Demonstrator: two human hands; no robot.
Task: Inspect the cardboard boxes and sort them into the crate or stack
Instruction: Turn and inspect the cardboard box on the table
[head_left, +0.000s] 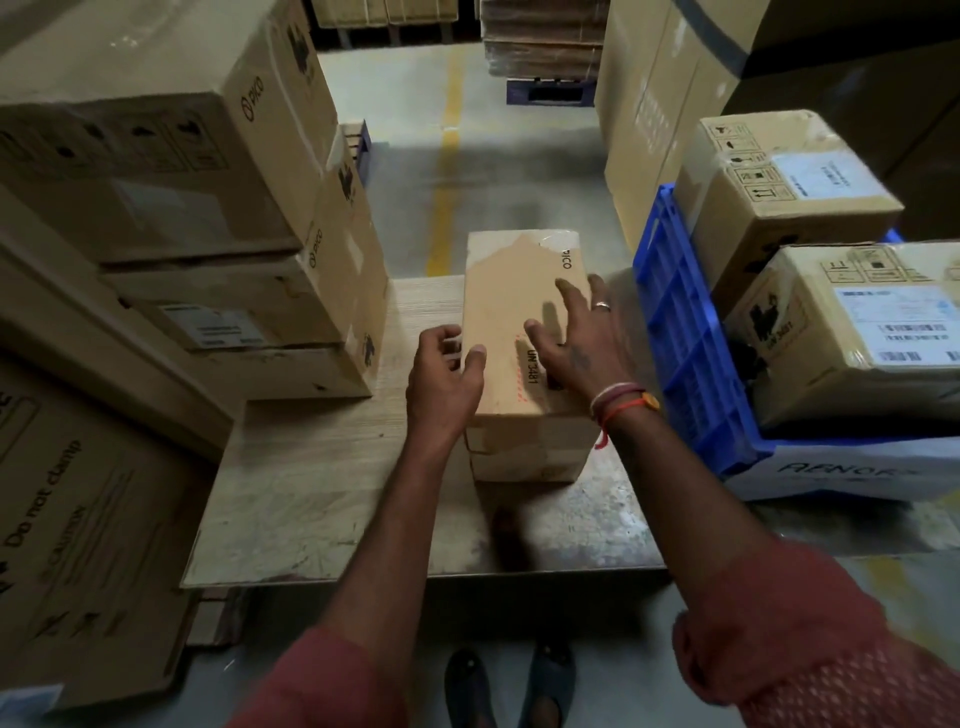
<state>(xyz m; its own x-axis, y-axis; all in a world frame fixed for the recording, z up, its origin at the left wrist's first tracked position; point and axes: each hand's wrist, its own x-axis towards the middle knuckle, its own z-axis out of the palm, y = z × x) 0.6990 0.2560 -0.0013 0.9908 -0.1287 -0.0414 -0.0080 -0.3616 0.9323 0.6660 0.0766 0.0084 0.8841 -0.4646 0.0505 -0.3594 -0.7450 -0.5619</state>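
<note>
Centrally, a long PICO cardboard box (519, 332) lay flat on the wooden tabletop (311, 467), its top face bearing "UN 3481" print. Left hand (447, 374) gripped the box's left top edge, fingers (441, 335) curled over the side, thumb on top. Right hand (576, 338) rested flat on the top face, fingers (569, 293) straight and spread, holding nothing. Blue plastic crate (685, 343) stood just right of the box, with two labelled cartons (779, 208) inside. Stack of PICO cartons (208, 234) stood at the tabletop's left side, apart from the box.
</note>
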